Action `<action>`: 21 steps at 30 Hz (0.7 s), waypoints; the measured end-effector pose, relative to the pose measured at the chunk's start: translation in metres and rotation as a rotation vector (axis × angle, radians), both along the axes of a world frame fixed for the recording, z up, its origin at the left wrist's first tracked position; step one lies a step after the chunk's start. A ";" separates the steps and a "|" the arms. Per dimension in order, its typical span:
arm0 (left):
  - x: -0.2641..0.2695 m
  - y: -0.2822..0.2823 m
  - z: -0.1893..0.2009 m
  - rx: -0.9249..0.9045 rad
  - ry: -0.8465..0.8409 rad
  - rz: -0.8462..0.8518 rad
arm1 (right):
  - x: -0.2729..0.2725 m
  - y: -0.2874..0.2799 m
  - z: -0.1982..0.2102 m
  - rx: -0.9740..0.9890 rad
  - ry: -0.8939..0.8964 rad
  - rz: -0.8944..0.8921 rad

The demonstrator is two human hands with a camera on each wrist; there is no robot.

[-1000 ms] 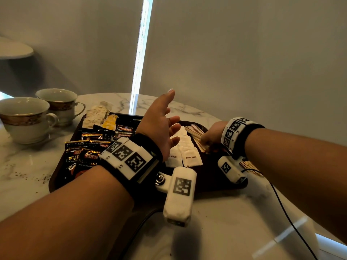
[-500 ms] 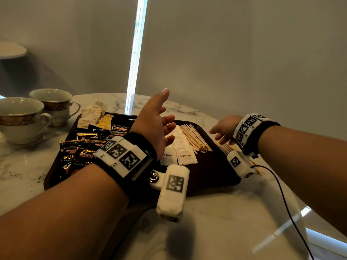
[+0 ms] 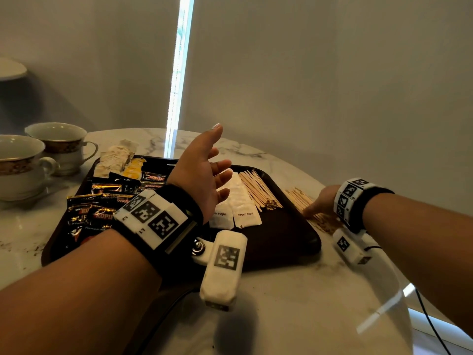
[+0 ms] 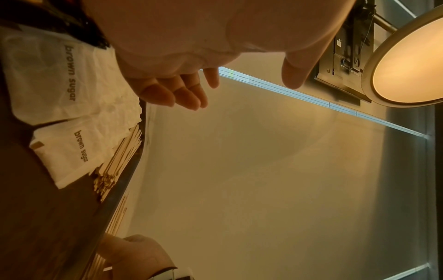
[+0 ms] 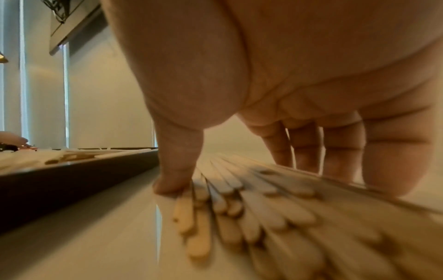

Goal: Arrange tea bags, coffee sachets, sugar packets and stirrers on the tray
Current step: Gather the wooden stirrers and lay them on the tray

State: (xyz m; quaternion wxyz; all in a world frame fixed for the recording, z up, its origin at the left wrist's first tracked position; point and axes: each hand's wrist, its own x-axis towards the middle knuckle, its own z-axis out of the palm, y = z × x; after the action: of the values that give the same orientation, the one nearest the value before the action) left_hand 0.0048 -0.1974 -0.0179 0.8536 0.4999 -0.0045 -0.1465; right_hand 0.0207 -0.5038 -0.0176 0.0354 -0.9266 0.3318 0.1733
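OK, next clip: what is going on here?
A person is stocking a dark tray. Coffee sachets, sugar packets and some stirrers already lie on it. The right hand is down on a second pile of stirrers on the table beside the tray, thumb and fingers around them. The left hand hovers open above the tray.

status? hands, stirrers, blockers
Left hand open, above tray. Right hand straddling loose stirrers on table, thumb one side, fingers other. Nothing blocking.
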 end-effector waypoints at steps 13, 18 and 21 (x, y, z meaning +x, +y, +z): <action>0.001 0.000 -0.001 0.003 -0.009 0.002 | 0.003 -0.005 0.007 -0.066 -0.220 0.065; 0.001 0.002 0.000 -0.004 -0.009 -0.001 | -0.003 -0.006 0.020 0.069 -0.353 0.030; -0.001 0.003 0.001 -0.001 -0.009 -0.007 | -0.004 0.000 0.029 0.189 -0.451 0.018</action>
State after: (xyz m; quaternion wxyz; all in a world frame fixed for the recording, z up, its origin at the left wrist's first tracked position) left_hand 0.0042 -0.1948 -0.0170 0.8532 0.5003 -0.0103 -0.1473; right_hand 0.0165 -0.5040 0.0109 0.1936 -0.9374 0.2893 -0.0074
